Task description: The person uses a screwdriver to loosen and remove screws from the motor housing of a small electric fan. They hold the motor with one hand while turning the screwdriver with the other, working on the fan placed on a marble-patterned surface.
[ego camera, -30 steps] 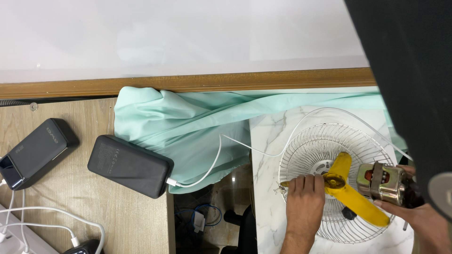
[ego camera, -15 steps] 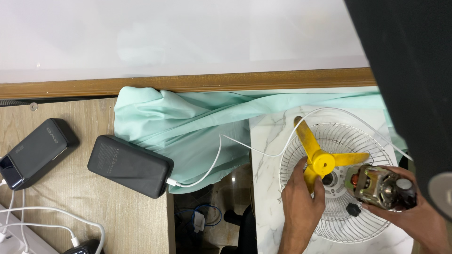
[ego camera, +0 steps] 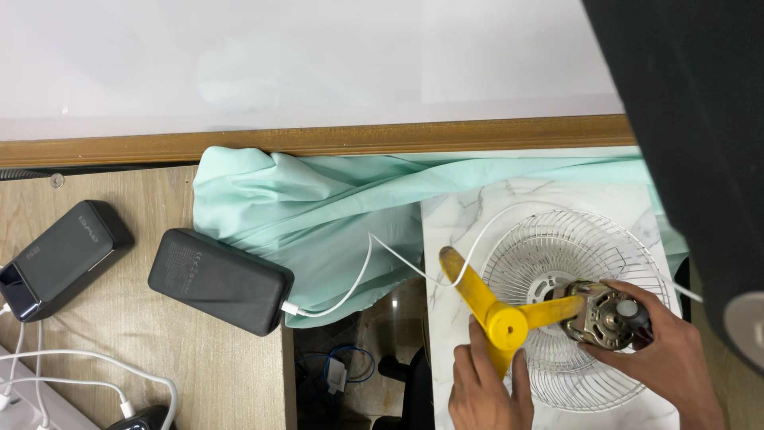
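Seen from above, a person's two hands work on a small fan over a white marble-patterned surface (ego camera: 454, 215). The left hand (ego camera: 485, 390) is closed around the lower part of a yellow fan blade (ego camera: 500, 315), fingers wrapped beside its round hub. The right hand (ego camera: 668, 358) grips a bare metal fan motor (ego camera: 609, 314), fingers curled around its body.

Compared with half a second ago, the yellow blade has swung round: one wing now points up and to the left, another lies across toward the motor, and the hub sits lower and further left. The motor appears to have come off the middle of the white wire fan guard (ego camera: 557, 263), which lies flat beneath both hands; whether the blade's hub is on the motor shaft is hard to tell from this angle.

A mint-green cloth (ego camera: 318, 207) is bunched behind, with a white cable (ego camera: 358, 279) running from a black power bank (ego camera: 219, 279) on the wooden surface (ego camera: 159, 374) to the left. A second dark power bank (ego camera: 56, 255) lies further left.
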